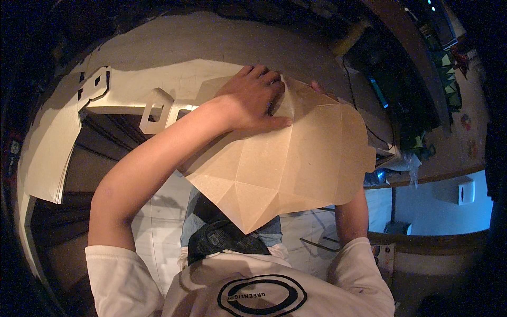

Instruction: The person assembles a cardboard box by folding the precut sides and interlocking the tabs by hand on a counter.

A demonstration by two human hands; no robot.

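Observation:
A pale brown die-cut cardboard blank (317, 148), scored with crease lines, is held above my lap with its pointed corner toward me. My left hand (256, 98) lies over its far left part, fingers bent and thumb stretched along a crease, gripping it. Most of my right hand is hidden beneath the blank; only fingertips (319, 89) show at its far right edge. A cut-out flap with a slot (156, 113) stands up left of my left wrist; whether it belongs to the same blank I cannot tell.
A stack of flat cardboard blanks (53, 142) lies at the left, with a slotted handle end (99, 84). The pale table (174, 47) extends beyond my hands. At the right are a dark cable (351, 79), green folded pieces (449, 79) and a wooden edge (422, 177).

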